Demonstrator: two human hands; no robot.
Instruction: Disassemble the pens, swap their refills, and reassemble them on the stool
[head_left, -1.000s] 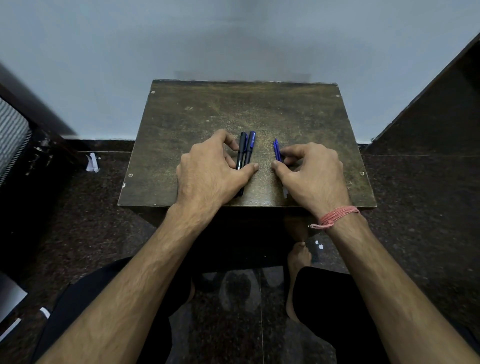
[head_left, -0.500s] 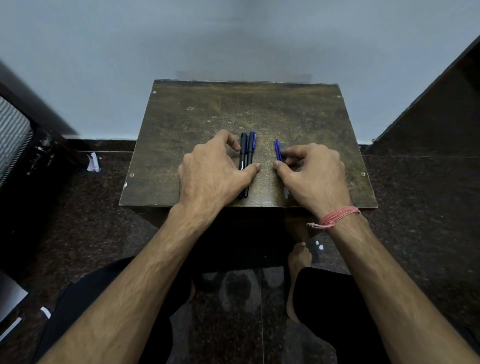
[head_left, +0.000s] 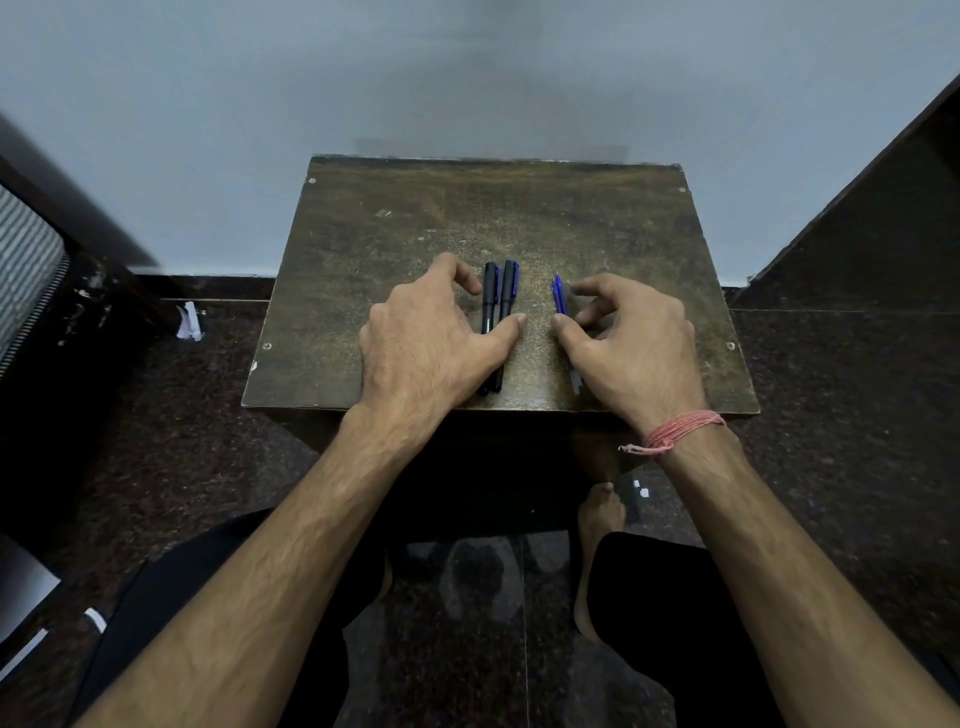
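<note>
Head view: I saw two slim dark pens (head_left: 497, 306), one black-capped, one blue-capped, lying side by side mid-frame on the worn, scuffed brown stool (head_left: 613, 218). My left hand (head_left: 431, 343) bracketed them, fingers spread, gripping nothing. A blue pen (head_left: 559, 296) lay pinched under my right hand (head_left: 631, 343), a pink thread (head_left: 675, 436) at its wrist.

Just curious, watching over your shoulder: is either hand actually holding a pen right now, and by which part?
Nothing is lifted. The left hand rests over the two dark pens; the right hand touches the blue pen at its middle. A closed grip cannot be told.
</note>
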